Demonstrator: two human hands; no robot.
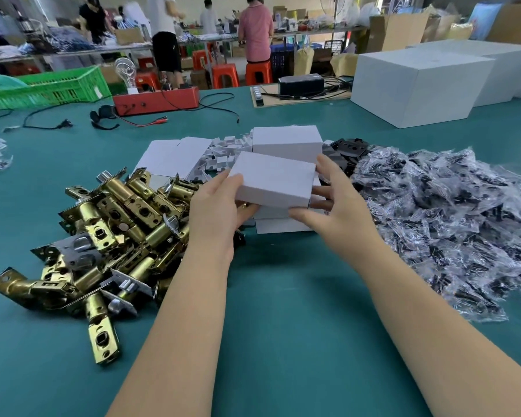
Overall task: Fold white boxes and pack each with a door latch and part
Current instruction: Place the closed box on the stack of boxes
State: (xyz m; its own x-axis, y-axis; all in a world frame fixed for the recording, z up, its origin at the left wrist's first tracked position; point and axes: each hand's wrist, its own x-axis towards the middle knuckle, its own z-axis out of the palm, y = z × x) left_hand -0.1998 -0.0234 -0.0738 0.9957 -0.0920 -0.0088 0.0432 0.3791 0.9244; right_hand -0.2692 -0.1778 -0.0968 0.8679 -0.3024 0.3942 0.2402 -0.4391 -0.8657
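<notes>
Your left hand (220, 203) and right hand (328, 206) both grip a closed white box (272, 179) by its ends, holding it just above the stacked boxes (283, 225) on the bench (283, 296), probably to set it down squarely.

Both forearms extended forward, left hand (215, 203) and right hand (337, 203) with fingers curled inward, facing.

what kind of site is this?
Likely a hand-packing workshop. Bulk heaps of brass door latches and bagged parts flank the small white box held by both hands on a green table; other workers stand at benches behind.
</notes>
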